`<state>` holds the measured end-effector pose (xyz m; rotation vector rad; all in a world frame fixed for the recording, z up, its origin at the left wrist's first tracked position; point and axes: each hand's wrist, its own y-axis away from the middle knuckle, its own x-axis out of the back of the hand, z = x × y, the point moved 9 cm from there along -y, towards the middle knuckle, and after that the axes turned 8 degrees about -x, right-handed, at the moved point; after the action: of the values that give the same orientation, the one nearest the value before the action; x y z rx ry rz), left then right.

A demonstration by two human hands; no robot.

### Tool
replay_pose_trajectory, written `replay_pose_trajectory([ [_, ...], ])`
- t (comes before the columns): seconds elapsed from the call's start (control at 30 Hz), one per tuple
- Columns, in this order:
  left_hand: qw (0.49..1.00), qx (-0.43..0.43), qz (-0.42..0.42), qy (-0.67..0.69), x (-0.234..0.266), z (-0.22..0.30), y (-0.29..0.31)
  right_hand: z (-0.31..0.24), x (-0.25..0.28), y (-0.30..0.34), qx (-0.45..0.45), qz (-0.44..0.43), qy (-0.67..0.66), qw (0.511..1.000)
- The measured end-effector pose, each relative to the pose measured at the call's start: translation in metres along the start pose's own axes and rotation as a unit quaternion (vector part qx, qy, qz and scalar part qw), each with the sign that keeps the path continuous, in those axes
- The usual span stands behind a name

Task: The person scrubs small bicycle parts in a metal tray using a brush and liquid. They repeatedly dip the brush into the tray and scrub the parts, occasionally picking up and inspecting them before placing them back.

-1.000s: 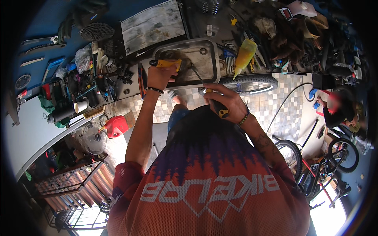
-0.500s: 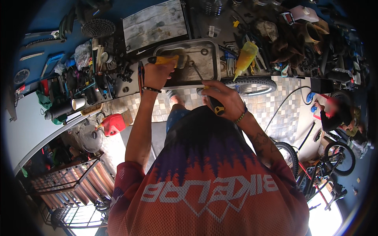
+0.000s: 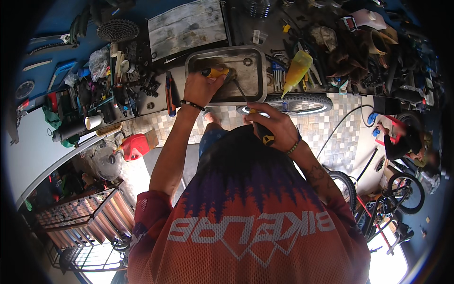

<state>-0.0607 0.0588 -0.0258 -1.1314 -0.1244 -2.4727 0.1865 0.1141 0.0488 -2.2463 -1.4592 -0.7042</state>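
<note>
My left hand (image 3: 200,89) is closed round the yellow-and-black handle of a brush (image 3: 215,73), over the left half of a metal tray (image 3: 261,75). Its bristles press near the tip of a screwdriver. My right hand (image 3: 280,127) grips that screwdriver (image 3: 267,137) by its black-and-yellow handle, at the tray's near edge. The shaft slants up and left into the tray; a small part seems to sit at its tip, too blurred to name. A dark ring (image 3: 247,61) lies on the tray's far side.
A yellow squeeze bottle (image 3: 298,71) and several wrenches (image 3: 278,75) lie right of the tray. A red-and-blue-handled tool (image 3: 170,94) lies left of it. Under the bench edge is a bicycle wheel (image 3: 307,102). Another person (image 3: 409,142) crouches at far right.
My left hand and the brush have moved right, toward the screwdriver's tip. My right hand has shifted slightly right and nearer to me, with the screwdriver still in it.
</note>
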Motion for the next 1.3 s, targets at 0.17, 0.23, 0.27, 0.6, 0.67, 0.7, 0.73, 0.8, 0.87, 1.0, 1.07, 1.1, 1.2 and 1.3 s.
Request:
replay_pose_trajectory([
  [0.17,0.999,0.026,0.011,0.031,0.004,0.006,-0.001,-0.001,-0.001,0.002,-0.005,-0.004,0.015,1.000],
  [0.23,0.999,0.034,0.005,0.031,0.005,0.006,-0.001,-0.001,-0.002,0.003,-0.001,-0.003,0.017,1.000],
  [0.27,0.999,0.034,0.006,0.030,0.005,0.006,-0.001,-0.001,-0.003,0.003,0.001,-0.002,0.017,1.000],
  [0.6,0.998,-0.004,-0.038,0.055,0.002,0.031,-0.002,-0.005,-0.013,0.008,-0.006,0.026,0.017,1.000],
  [0.67,0.998,-0.008,-0.039,0.039,0.003,0.037,-0.004,-0.005,-0.012,0.009,-0.009,0.028,0.019,0.999],
  [0.7,0.999,-0.002,-0.031,-0.009,0.009,0.036,-0.007,-0.005,-0.013,0.010,-0.010,0.030,0.021,0.999],
  [0.73,0.998,0.003,-0.023,-0.057,0.014,0.036,-0.010,-0.005,-0.013,0.010,-0.011,0.032,0.024,0.999],
  [0.8,0.999,0.014,-0.035,0.018,0.006,0.037,-0.010,-0.003,-0.017,0.011,-0.016,0.031,0.025,0.999],
  [0.87,0.986,0.083,-0.082,0.123,-0.007,0.029,-0.006,-0.004,-0.019,0.012,-0.017,0.035,0.025,0.999],
  [1.0,0.999,0.027,-0.035,0.020,0.002,0.026,-0.011,-0.004,-0.019,0.014,-0.024,0.039,0.030,0.999],
  [1.07,0.993,0.034,-0.053,0.097,-0.011,0.029,-0.007,-0.003,-0.020,0.014,-0.028,0.036,0.028,0.999],
  [1.1,0.996,0.045,-0.046,0.058,-0.006,0.024,-0.007,-0.004,-0.020,0.013,-0.026,0.036,0.026,0.999],
  [1.2,0.997,0.058,-0.031,0.031,0.001,0.026,-0.010,-0.005,-0.016,0.013,-0.026,0.042,0.023,0.999],
  [1.3,0.982,0.063,-0.019,0.176,-0.012,0.015,0.001,-0.008,-0.017,0.011,-0.015,0.049,0.021,0.998],
])
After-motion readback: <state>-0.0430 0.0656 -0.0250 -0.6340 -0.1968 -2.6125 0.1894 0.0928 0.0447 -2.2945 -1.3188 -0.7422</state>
